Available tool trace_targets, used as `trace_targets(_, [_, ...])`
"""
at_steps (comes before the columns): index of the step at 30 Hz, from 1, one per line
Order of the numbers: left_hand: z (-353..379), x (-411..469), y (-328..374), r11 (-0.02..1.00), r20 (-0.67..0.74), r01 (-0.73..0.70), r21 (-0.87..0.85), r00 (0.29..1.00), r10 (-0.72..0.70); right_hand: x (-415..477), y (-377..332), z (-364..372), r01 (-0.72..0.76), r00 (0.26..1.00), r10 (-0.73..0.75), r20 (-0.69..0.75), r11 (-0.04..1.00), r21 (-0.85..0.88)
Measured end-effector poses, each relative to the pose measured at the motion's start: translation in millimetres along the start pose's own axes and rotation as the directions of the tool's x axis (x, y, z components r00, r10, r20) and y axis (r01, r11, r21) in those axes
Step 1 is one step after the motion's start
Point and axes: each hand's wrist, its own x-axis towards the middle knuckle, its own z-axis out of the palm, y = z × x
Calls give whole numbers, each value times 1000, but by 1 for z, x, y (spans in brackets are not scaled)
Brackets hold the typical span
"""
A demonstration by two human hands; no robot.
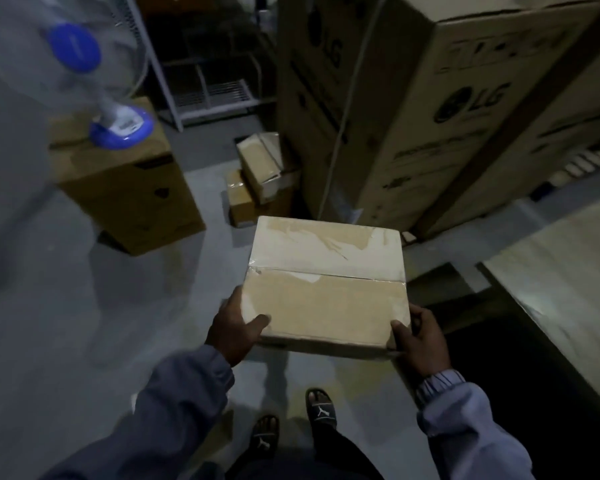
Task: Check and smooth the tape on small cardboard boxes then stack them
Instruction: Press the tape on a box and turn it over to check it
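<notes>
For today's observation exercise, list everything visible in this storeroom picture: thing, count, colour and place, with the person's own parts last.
Held box: one, tan, taped, centre, held above the floor.
Small boxes: about three, tan, piled on the floor ahead.
Large LG cartons: at least two, brown, right.
Fan: one, white and blue, upper left.
Carton under fan: one, brown, left.
Wire rack: one, white, back.
Pale board: one, cream, right.
Sandals: two, black, bottom.
Left hand: on box's left edge.
Right hand: on box's right edge.

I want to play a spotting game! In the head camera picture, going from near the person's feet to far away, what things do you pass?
sandals → held box → small boxes on the floor → metal rack
</notes>
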Motion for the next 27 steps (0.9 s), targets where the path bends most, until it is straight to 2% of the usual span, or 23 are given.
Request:
trace_targets(6, [30,2,35,989,102,-145,30,985,142,-44,27,-38,-43,983,59,-175,995,91])
trace_targets(10, [64,0,63,977,202,-203,61,961,187,-67,53,-69,-69,955,108,-277,987,145])
trace_targets(20, [200,-10,156,917,499,-379,126,823,272,-90,124,-188,-120,829,268,-491,942,313])
trace_targets(27, [296,-30,217,897,605,-438,62,731,315,-98,171,-265,-110,742,355,-569,901,419])
